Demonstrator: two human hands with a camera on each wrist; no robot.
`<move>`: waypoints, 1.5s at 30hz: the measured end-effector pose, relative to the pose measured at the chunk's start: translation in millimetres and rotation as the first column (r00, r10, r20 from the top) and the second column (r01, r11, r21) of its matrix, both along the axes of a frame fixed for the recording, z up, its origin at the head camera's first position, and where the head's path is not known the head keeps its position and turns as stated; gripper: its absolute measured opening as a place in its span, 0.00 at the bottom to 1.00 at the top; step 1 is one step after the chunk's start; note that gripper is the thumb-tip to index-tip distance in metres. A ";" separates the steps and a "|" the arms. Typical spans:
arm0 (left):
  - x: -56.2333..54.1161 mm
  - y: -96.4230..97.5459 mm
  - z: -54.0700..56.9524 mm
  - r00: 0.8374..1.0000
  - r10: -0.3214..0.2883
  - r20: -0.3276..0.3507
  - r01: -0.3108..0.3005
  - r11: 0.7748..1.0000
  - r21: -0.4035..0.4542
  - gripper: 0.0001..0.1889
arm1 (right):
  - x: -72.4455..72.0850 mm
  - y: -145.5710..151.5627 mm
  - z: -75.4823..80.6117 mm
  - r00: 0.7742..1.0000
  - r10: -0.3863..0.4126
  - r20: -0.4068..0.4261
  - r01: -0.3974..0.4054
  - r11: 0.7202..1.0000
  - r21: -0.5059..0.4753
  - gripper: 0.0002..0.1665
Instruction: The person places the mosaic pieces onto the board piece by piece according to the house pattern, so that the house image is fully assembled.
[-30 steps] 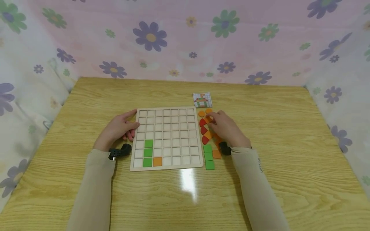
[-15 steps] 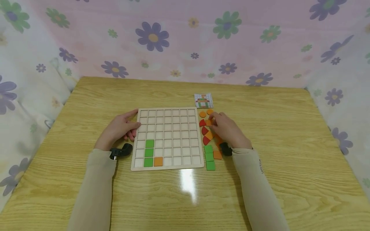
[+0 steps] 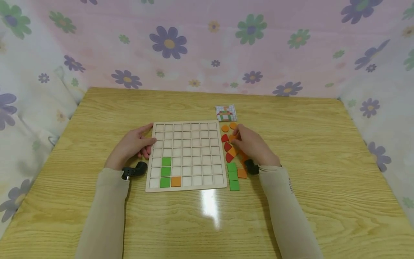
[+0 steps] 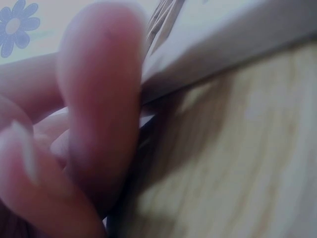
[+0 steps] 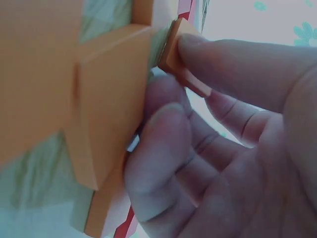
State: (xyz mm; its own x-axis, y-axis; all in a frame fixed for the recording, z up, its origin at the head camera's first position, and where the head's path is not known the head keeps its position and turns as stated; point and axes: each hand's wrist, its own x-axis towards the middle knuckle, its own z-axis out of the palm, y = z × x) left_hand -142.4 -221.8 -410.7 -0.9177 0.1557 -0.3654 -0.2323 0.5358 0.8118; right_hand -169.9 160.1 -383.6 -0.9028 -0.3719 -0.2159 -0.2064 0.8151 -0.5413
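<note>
In the head view a pale wooden grid board (image 3: pixel 196 151) lies flat on the table. Three green square tiles (image 3: pixel 166 171) and one orange square tile (image 3: pixel 176 181) sit in its lower left cells. My left hand (image 3: pixel 130 145) touches the board's left edge, its index finger reaching the upper corner and its thumb at the rim. Beside the board's right edge, my right hand (image 3: pixel 252 144) pinches an orange tile (image 5: pixel 181 57) between thumb and fingers. Red quarter-round tiles (image 3: pixel 228 146) lie close to those fingertips. Some orange tiles (image 5: pixel 111 104) are partly hidden under the right hand.
A small printed pattern card (image 3: pixel 226 113) lies past the board's upper right corner. Two orange round tiles (image 3: pixel 225 128) are just below it. More green square tiles (image 3: pixel 233 176) and an orange square (image 3: pixel 242 173) lie at the board's lower right. A flowered cloth hangs behind the table.
The pinched orange tile has shifted slightly away from the red piece beside it, with small movement of the right fingers. The left hand and the board stay in place.
</note>
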 end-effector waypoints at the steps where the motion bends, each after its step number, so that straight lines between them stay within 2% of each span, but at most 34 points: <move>1: 0.2 0.1 0.0 1.000 0.002 -0.002 -0.002 1.000 0.004 0.37 | -0.2 0.3 0.2 1.000 0.002 0.002 -0.002 1.000 -0.004 0.12; 5: 1.0 -0.2 -0.7 1.000 0.004 0.001 -0.004 1.000 0.012 0.37 | 0.1 1.3 -0.7 1.000 0.005 -0.020 -0.005 1.000 -0.005 0.13; 11: 3.0 -0.5 -1.6 1.000 0.000 0.020 0.000 1.000 0.010 0.37 | 4.3 -2.1 0.2 0.996 0.017 -0.084 -0.019 1.000 -0.024 0.24; 16: 1.4 -0.5 -1.1 1.000 -0.002 0.007 0.002 1.000 0.018 0.37 | 6.5 -6.2 6.6 0.992 0.026 -0.124 -0.030 0.999 -0.025 0.18; 26: -3.0 -1.8 1.7 1.000 0.001 -0.016 -0.001 1.000 -0.005 0.36 | 8.0 -15.3 11.9 0.996 0.057 -0.065 -0.060 0.997 -0.039 0.14; 35: -0.9 -4.0 2.7 1.000 -0.003 -0.010 0.003 1.000 -0.002 0.37 | 12.0 -31.3 13.5 0.988 0.123 -0.088 -0.129 0.990 -0.062 0.14; 41: 0.6 -3.5 1.4 1.000 -0.009 0.001 0.009 1.000 0.009 0.37 | 19.3 -43.1 15.1 0.982 0.173 -0.071 -0.175 0.984 -0.021 0.16; 45: 0.2 -3.4 1.8 1.000 -0.012 0.001 0.012 1.000 0.007 0.37 | 22.8 -53.5 14.0 0.973 0.208 -0.096 -0.208 0.978 0.006 0.16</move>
